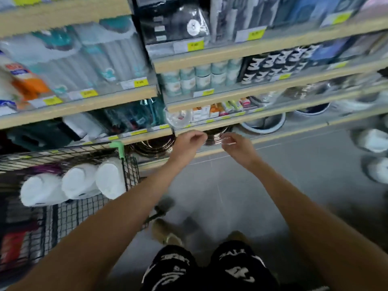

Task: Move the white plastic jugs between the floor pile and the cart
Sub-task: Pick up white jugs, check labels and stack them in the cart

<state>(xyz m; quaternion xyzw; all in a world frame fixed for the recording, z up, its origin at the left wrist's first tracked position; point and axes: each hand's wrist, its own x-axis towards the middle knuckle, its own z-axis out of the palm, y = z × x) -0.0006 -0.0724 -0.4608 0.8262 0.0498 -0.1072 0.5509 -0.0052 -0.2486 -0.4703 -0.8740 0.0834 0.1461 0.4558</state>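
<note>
Blurred floor pile [375, 141] cut off at right edge. Three jugs [78, 181] in cart [131, 173]. Left hand [188, 141], right hand [235, 144]: fingers loosely curled, empty.

Three white plastic jugs [79, 181] lie on their sides, touching in a row, inside the black wire cart [130, 173]. The floor pile [375, 141] at far right is blurred.
</note>
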